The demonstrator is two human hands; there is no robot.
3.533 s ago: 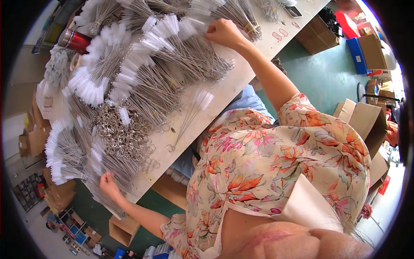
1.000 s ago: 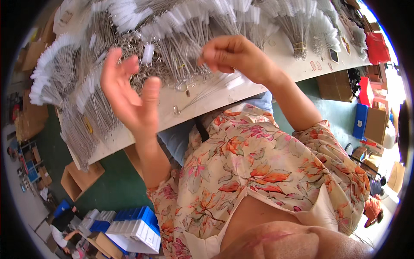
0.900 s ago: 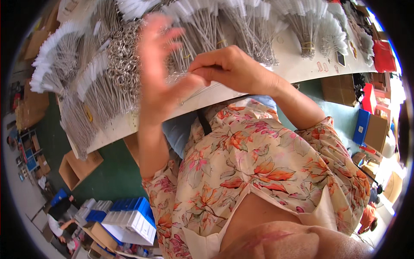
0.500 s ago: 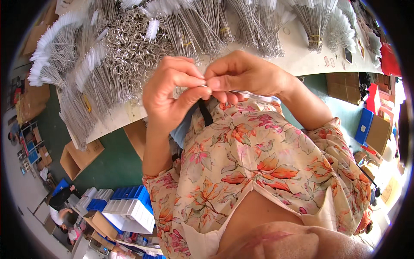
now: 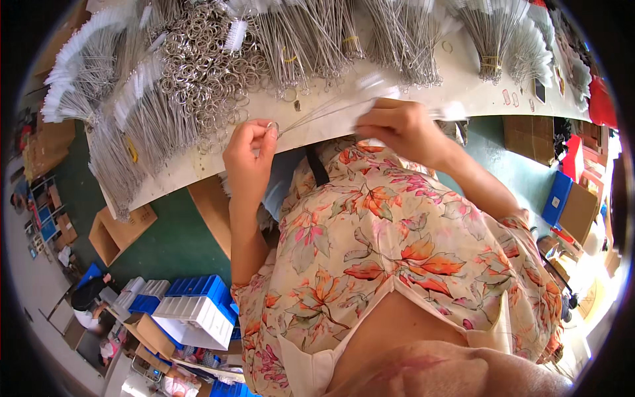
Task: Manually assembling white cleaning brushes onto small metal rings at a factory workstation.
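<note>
My left hand pinches a metal split ring between thumb and forefinger, above the table's near edge. Thin wire stems of tube brushes run from this ring to the right. One blurred white bristle head shows beyond my right hand, and a second white bristle head shows to its right. My right hand is smeared by motion, palm down with its fingers curled in by the wires; what lies inside them is hidden.
A heap of split rings lies at the back left, with bundles of tube brushes around it. More bundles line the table. Cardboard boxes and blue and white bins stand on the floor.
My hands, together before, have drawn apart. The right one has moved right and slightly down, while the left one sits a little lower with the ring. Wire stems now show between them.
</note>
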